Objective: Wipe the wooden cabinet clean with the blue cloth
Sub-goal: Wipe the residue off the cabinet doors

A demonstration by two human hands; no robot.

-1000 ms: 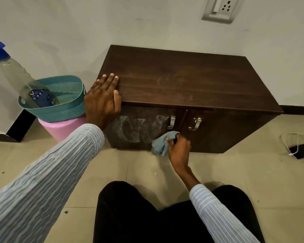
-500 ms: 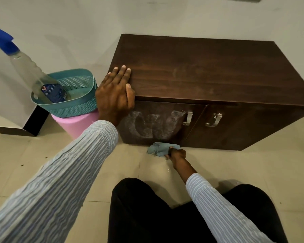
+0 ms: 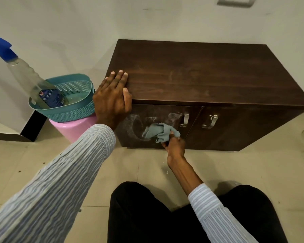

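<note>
A low dark wooden cabinet (image 3: pixel 200 76) with two doors and metal handles stands against the wall. Its left door (image 3: pixel 130 125) carries whitish smear marks. My right hand (image 3: pixel 174 143) grips the crumpled blue cloth (image 3: pixel 158 131) and presses it against the lower middle of that left door, just left of the handle (image 3: pixel 185 120). My left hand (image 3: pixel 112 100) lies flat, fingers spread, on the cabinet's front left top corner and holds nothing.
A teal basket (image 3: pixel 77 109) sits on a pink stool (image 3: pixel 72 128) left of the cabinet, with a clear spray bottle (image 3: pixel 28 78) leaning in it. My dark-trousered knees (image 3: pixel 147 213) are on the tiled floor in front. A wall socket (image 3: pixel 235 1) is above.
My right hand has lifted the cloth from the foot of the cabinet by the floor up onto the smeared left door. My left hand has stayed on the top corner.
</note>
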